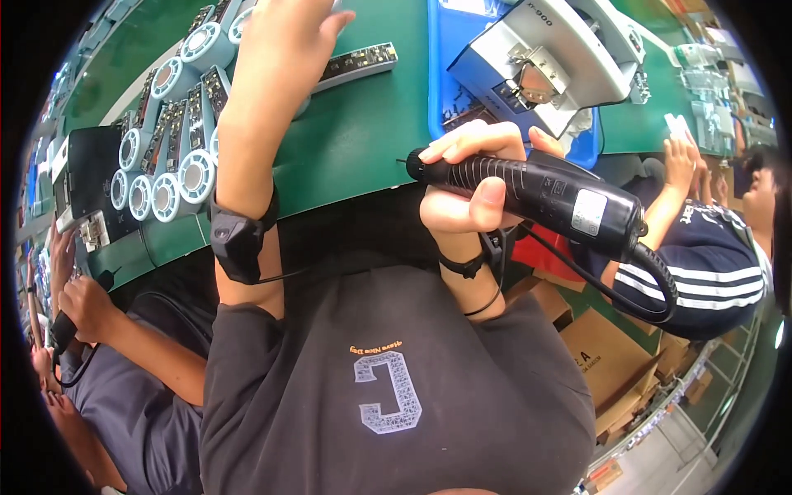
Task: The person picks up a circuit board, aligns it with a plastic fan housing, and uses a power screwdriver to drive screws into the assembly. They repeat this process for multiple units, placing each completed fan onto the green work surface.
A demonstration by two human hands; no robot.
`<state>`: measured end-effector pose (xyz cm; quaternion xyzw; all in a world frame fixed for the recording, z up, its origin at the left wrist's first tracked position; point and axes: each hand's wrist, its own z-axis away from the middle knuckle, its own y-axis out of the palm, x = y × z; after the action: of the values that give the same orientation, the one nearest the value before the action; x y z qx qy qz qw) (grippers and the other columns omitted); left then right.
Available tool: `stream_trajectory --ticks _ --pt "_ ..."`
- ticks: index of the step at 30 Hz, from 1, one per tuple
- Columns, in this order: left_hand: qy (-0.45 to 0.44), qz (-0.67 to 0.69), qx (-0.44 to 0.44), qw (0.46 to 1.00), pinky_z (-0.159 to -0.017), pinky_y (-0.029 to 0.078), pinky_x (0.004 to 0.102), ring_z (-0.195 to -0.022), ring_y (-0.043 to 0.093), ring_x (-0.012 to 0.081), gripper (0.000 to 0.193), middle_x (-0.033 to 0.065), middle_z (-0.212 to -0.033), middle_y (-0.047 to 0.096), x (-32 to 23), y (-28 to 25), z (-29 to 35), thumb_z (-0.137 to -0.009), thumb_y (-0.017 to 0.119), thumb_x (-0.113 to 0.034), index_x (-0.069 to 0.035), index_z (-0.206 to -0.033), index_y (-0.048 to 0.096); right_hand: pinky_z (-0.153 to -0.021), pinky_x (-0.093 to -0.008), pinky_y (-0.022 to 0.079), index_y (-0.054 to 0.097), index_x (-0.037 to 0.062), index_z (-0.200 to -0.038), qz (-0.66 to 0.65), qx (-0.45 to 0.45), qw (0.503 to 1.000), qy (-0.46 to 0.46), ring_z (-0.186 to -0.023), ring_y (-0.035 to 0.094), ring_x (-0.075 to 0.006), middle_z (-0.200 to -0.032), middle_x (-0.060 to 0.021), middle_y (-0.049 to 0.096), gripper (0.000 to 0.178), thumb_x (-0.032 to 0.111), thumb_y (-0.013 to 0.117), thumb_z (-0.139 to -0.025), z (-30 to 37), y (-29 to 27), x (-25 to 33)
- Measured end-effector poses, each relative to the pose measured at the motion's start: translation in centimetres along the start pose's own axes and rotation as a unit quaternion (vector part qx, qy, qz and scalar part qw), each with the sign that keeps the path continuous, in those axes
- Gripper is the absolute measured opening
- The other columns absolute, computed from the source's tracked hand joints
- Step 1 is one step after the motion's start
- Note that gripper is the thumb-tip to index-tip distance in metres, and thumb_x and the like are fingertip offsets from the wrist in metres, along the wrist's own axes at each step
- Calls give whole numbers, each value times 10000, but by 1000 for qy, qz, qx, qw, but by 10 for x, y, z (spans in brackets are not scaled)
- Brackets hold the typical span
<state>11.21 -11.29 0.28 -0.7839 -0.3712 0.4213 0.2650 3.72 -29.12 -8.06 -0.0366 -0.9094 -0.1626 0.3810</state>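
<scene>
My right hand [478,186] is wrapped round a black electric screwdriver [544,196], its thin bit pointing left over the table's near edge. A cord runs from the tool's rear end. Reaching far over the green table [371,124], my left hand [297,29] is partly cut off by the top edge; its thumb shows, its other fingers do not. Just right of that wrist lies a long narrow light housing with an exposed circuit board [359,64]. Left of my forearm, several pale blue housings with round vented ends [196,175] lie in rows, circuit boards showing.
A white and blue machine [569,62] with a metal front opening stands in a blue tray [437,82] at the right. Co-workers sit on both sides: a striped sleeve [701,285] at right, a hand [87,309] at left. Cardboard boxes [610,351] stand below right.
</scene>
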Motion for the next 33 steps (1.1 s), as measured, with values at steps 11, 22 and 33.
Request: stream_trajectory --ticks 11,22,33 --pt "54 254 152 954 -969 561 461 -1255 647 402 527 214 -1399 612 -17 -43 124 -760 805 166 -35 -1245 750 -434 -323 505 276 -10 -1453 68 -51 996 1 -446 546 -225 -701 -144 563 754 541 552 -1020 5 -9 29" --pt "-8 47 166 985 -914 538 410 -1143 666 331 503 146 -1389 665 -15 -19 119 -720 866 0 -46 -1204 737 -432 -404 499 245 13 -1532 -124 79 989 5 -454 547 -321 -748 -190 556 738 522 526 -1077 -5 -17 10" --pt "81 19 60 995 -774 538 384 -892 691 280 412 84 -1121 770 9 10 132 -769 892 -96 0 -1132 723 -417 -356 421 391 19 -1464 -58 19 998 -35 -434 497 -224 -784 -128 531 702 591 435 -1059 5 -14 19"
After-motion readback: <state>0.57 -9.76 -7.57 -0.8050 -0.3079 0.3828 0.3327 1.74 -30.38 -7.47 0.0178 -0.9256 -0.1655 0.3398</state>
